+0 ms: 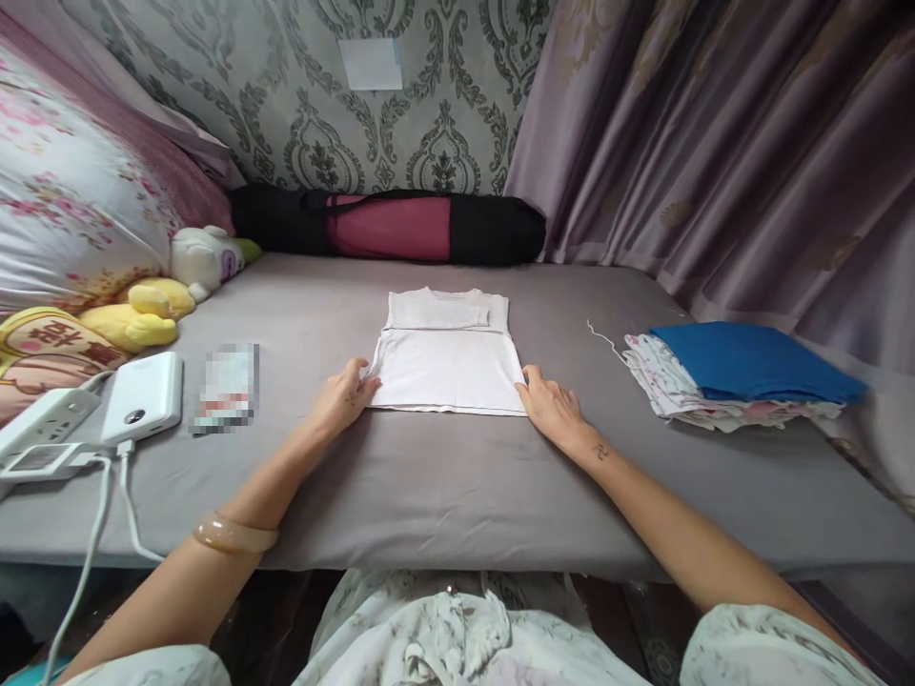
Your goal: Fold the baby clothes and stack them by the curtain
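A white long-sleeved shirt lies flat in front of me, its neckline pointing away and a sleeve folded across its upper part. At the near left corner my left hand pinches the hem between thumb and fingers. My right hand grips the opposite near corner in the same way. The shirt's lower edge runs between both hands and rests on the grey sheet.
On the right sits a stack of folded clothes topped by a blue cloth. A power bank, a power strip and cables are at left, near plush toys. A black and maroon bag lies along the wall.
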A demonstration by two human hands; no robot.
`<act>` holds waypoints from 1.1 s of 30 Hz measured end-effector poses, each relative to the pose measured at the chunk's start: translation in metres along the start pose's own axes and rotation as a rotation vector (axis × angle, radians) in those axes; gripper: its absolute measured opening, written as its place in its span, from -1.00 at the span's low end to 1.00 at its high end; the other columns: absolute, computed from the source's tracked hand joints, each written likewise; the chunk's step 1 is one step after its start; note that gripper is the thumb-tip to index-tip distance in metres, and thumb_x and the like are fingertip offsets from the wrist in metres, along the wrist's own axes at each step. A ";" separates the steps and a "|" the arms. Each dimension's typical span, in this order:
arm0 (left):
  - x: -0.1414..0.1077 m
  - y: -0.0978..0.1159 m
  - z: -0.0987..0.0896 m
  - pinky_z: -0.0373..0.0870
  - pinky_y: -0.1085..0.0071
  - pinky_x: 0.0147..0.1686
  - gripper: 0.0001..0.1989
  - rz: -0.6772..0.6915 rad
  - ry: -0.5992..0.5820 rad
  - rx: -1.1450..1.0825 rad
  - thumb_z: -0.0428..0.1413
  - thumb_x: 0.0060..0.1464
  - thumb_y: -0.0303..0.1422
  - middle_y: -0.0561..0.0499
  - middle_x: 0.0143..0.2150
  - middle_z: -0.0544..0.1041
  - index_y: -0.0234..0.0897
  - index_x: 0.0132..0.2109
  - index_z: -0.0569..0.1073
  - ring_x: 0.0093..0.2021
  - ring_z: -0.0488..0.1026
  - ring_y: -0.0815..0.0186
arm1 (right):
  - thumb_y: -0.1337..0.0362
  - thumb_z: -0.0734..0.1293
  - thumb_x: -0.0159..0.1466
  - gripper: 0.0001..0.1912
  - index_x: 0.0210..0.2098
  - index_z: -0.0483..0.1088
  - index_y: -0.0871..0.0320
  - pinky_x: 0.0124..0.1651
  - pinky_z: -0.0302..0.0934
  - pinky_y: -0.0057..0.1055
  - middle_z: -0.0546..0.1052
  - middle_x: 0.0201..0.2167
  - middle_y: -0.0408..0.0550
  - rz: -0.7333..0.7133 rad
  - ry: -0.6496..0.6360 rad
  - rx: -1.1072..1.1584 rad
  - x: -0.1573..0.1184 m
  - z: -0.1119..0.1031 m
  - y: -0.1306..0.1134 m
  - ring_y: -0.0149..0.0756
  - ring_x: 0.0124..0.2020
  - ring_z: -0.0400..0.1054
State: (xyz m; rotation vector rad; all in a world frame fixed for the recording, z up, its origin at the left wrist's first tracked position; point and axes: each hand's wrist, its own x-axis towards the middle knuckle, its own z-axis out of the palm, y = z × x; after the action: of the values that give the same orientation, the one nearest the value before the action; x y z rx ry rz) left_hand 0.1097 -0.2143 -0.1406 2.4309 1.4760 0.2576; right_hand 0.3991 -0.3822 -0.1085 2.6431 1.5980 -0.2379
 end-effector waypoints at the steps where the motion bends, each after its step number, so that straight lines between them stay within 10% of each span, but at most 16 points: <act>1: 0.000 -0.003 0.000 0.32 0.34 -0.24 -0.54 0.008 0.007 -0.027 -0.12 0.22 -0.11 -0.08 -0.29 0.53 -0.25 0.15 0.26 -0.21 0.47 0.13 | 0.17 0.04 0.45 -0.66 0.12 0.21 0.15 -0.09 0.21 -0.24 0.56 -0.13 0.21 -0.005 0.000 0.002 0.000 0.000 0.002 0.01 -0.07 0.47; 7: 0.001 -0.010 -0.005 0.29 0.39 -0.32 -0.48 0.027 -0.034 -0.177 -0.08 0.15 -0.06 0.12 -0.53 0.33 -0.20 0.18 0.28 -0.42 0.35 0.25 | 0.20 0.07 0.43 -0.63 0.17 0.23 0.11 -0.08 0.23 -0.29 0.53 -0.08 0.14 -0.075 0.057 0.035 -0.004 0.007 0.013 -0.07 -0.07 0.45; 15: -0.003 -0.014 -0.019 0.29 0.40 -0.29 -0.50 0.134 -0.155 -0.277 -0.14 0.17 -0.01 0.04 -0.42 0.44 -0.14 0.02 0.51 -0.37 0.36 0.25 | 0.39 0.03 0.40 -0.56 0.15 0.36 0.14 0.29 0.08 -0.25 0.35 0.24 0.04 -0.610 0.194 0.203 0.002 0.026 0.031 -0.25 0.26 0.19; 25: -0.010 -0.019 -0.021 0.34 0.34 -0.21 -0.60 0.296 -0.093 -0.221 0.07 0.04 -0.19 -0.08 -0.11 0.47 -0.14 0.05 0.38 -0.26 0.37 0.21 | 0.02 0.12 0.39 -0.41 0.32 0.16 0.17 0.38 -0.07 -0.10 0.19 0.35 0.08 -0.548 0.110 0.184 -0.012 0.023 0.025 -0.16 0.36 0.04; 33: 0.011 -0.012 -0.020 0.26 0.41 -0.34 -0.61 0.299 0.125 -0.281 -0.04 0.21 -0.05 0.01 -0.37 0.34 -0.21 -0.35 0.51 -0.41 0.30 0.34 | 0.03 0.22 0.33 -0.46 0.23 0.26 0.12 0.24 0.11 -0.14 0.38 0.21 0.08 -0.511 0.207 0.121 -0.003 0.019 0.016 -0.11 0.19 0.25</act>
State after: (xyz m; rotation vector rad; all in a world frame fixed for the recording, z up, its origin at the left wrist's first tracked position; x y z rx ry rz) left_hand 0.0989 -0.1959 -0.1256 2.4266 1.0317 0.6441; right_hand 0.4100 -0.3941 -0.1271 2.3489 2.3817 -0.0771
